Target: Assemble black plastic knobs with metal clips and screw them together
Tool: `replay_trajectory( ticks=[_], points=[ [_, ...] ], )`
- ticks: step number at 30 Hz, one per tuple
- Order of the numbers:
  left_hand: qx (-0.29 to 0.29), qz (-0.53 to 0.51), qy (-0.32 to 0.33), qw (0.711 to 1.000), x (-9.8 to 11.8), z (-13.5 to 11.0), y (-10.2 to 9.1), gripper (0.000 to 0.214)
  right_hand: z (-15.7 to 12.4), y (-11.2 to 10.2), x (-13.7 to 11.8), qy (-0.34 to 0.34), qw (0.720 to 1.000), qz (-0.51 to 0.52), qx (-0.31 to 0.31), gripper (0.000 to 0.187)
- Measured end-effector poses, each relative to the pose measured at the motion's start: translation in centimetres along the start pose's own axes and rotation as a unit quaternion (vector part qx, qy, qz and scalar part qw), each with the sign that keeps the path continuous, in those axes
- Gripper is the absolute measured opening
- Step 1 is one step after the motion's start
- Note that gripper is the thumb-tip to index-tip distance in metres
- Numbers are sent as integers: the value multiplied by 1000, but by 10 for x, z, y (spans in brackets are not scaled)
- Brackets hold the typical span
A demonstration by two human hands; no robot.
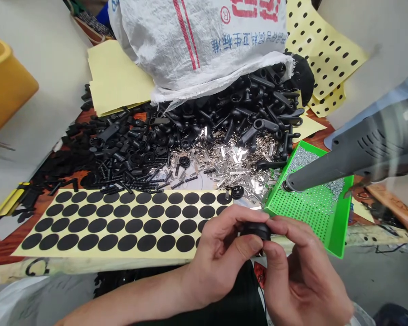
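My left hand (217, 256) and my right hand (301, 271) meet in front of me, both pinching a round black plastic part (256, 231) between fingers and thumbs. Just left of them lies a yellow backing sheet of black adhesive dots (105, 222), its edge close to my left fingers. A green perforated tray (313, 213) holding small silver pieces sits beyond my right hand. A grey heat gun (360, 158) reaches over that tray from the right, its nozzle pointing left. The underside of the held part is hidden by my fingers.
A heap of black plastic parts (258, 104) and silver metal clips (234, 167) spills from a white woven sack (197, 40) at the back. Yellow backing sheets (117, 77) lie beside it, a yellow bin (3, 81) stands far left, and a wooden board (394, 203) lies right.
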State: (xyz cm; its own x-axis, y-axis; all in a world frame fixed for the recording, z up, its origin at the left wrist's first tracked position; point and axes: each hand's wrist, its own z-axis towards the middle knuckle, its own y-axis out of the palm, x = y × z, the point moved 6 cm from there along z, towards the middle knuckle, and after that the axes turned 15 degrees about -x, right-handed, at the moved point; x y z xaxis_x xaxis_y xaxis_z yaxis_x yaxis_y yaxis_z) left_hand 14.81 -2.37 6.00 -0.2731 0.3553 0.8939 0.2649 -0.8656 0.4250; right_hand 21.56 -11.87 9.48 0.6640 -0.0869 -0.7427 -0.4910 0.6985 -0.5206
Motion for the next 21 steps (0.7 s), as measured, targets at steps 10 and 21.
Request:
replay_trajectory(
  ticks=[10, 21],
  points=[
    [-57, -41, -37, 997, -13, 14, -4, 26, -3, -4, 23, 49, 998, 22, 12, 16],
    [-33, -121, -88, 988, -33, 13, -5, 24, -3, -5, 45, 105, 986, 122, -44, 18]
  ],
)
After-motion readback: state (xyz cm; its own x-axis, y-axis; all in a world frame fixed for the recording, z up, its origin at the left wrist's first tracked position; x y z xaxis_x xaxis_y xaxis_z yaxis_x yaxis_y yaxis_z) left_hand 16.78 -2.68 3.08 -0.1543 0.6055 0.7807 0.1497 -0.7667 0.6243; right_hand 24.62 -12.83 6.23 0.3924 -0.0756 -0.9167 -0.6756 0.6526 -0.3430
